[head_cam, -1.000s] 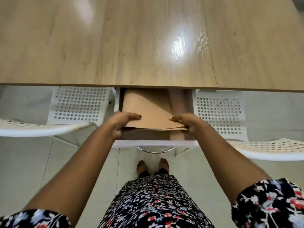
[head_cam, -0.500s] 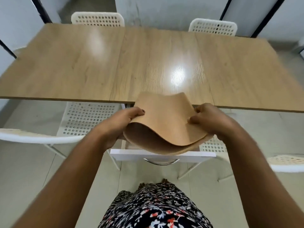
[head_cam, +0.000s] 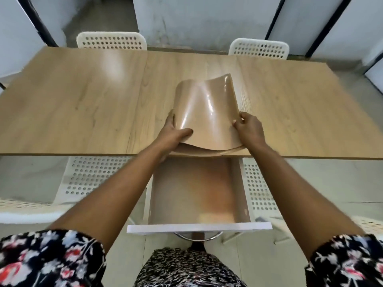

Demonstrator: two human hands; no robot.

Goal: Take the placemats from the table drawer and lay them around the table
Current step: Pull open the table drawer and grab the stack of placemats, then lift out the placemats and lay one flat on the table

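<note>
A stack of tan, glossy placemats (head_cam: pixel 207 112) bows upward over the near edge of the wooden table (head_cam: pixel 83 104). My left hand (head_cam: pixel 173 132) grips the stack's left side, thumb on top. On the right side, my right hand (head_cam: pixel 249 129) pinches the edge. Below them the white table drawer (head_cam: pixel 199 227) stands pulled out toward me, its brown bottom bare and blurred.
Two white perforated chairs (head_cam: pixel 112 41) (head_cam: pixel 259 48) stand at the table's far side. Two more (head_cam: pixel 91 175) (head_cam: pixel 257 183) are tucked under the near edge on either side of the drawer. White wall panels with black frames lie beyond.
Both hands lifted the placemat stack out of the drawer and carried it up and forward over the table's near edge. My view rose to take in the whole table.
</note>
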